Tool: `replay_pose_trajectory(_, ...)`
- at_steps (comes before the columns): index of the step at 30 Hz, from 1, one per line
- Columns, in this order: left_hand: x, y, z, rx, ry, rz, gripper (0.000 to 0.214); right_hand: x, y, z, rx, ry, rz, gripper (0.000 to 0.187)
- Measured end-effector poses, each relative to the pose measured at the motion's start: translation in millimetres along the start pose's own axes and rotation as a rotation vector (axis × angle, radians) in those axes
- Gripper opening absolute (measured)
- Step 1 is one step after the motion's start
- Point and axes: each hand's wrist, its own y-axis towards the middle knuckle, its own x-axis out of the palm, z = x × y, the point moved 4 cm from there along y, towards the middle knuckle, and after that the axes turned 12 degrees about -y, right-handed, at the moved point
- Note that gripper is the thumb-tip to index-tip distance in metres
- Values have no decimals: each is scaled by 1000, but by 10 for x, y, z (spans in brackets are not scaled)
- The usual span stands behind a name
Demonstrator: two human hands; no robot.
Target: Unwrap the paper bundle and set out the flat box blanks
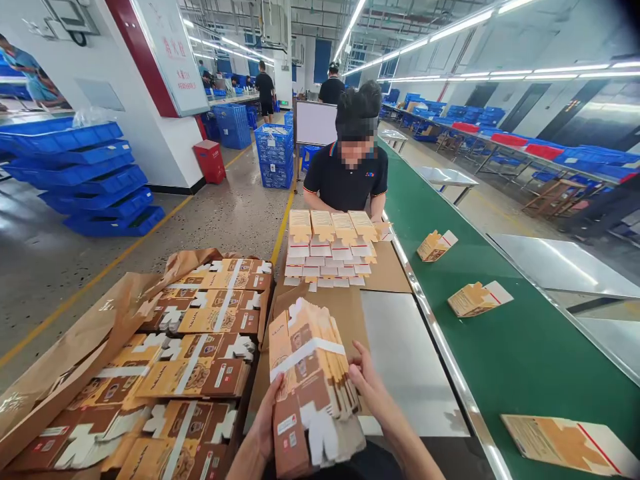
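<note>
Both my hands hold a banded bundle of flat, unfolded cardboard cartons (307, 373), tan and brown with a white paper strap, standing on edge above the worktable (400, 347). My left hand (265, 423) grips its lower left side, fingers wrapped behind. My right hand (367, 387) presses its right edge, fingers curled onto the cartons. To the left, more strapped bundles (200, 353) lie in opened brown wrapping paper.
A person in a black shirt (347, 180) stands across the table behind rows of fanned carton blanks (330, 250). A green conveyor belt (525, 347) runs on the right with loose folded cartons (477, 298) on it. Blue crates (80, 173) are stacked left; other workers stand far back.
</note>
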Motion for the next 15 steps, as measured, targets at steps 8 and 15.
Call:
replay_pose_trajectory(8, 415, 507, -25, 146, 315, -94, 30, -296, 385, 982, 227, 121, 29, 34)
replay_pose_trajectory(15, -126, 340, 142, 542, 353, 230, 34, -773, 611, 1545, 428, -13, 47, 24)
